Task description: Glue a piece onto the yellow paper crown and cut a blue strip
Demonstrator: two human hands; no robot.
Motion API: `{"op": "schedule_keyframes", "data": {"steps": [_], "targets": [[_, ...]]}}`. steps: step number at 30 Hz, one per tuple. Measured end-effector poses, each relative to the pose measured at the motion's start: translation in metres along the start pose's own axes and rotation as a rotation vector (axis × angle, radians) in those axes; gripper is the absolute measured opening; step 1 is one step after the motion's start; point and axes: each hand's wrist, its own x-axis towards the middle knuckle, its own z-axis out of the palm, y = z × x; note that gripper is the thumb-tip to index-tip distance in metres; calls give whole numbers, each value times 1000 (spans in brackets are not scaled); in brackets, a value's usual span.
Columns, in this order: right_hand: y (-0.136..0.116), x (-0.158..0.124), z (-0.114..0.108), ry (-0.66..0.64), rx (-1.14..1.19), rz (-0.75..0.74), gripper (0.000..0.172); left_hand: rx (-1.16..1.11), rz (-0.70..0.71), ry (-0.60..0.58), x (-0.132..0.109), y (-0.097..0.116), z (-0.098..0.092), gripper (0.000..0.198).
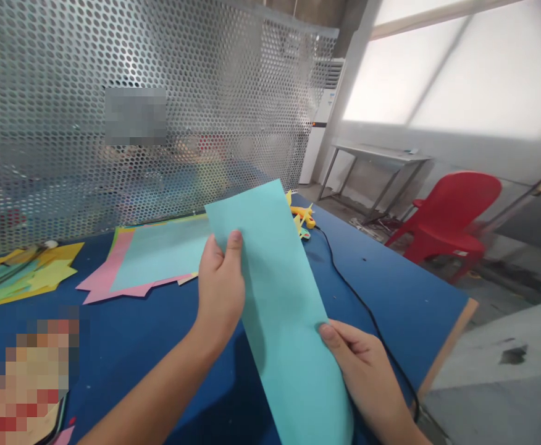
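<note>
Above the blue table by a perforated screen, left hand and right hand clamp teal paper.

Craft workshop: blue worktable, perforated metal screen, coloured paper stack, glue gun.

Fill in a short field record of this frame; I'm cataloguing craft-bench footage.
left hand: grips the teal sheet at its left edge, thumb on top
right hand: grips the same sheet's right edge, lower down
sheet position: held above the blue table
behind it: stack of pink, teal and yellow sheets, lying flat
right of stack: yellow tool, likely a glue gun, with black cable
far left: paper scraps
backdrop: perforated metal screen; red chair
</note>
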Motion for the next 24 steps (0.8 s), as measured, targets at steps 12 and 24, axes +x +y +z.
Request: {"op": "schedule_keyframes", "data": {"steps": [12, 24], "targets": [[-7, -3, 3, -43, -33, -45, 49, -73, 71, 108, 10, 4, -8, 32], [4, -12, 6, -451, -120, -38, 52, 43, 172, 207, 26, 22, -27, 15]]}}
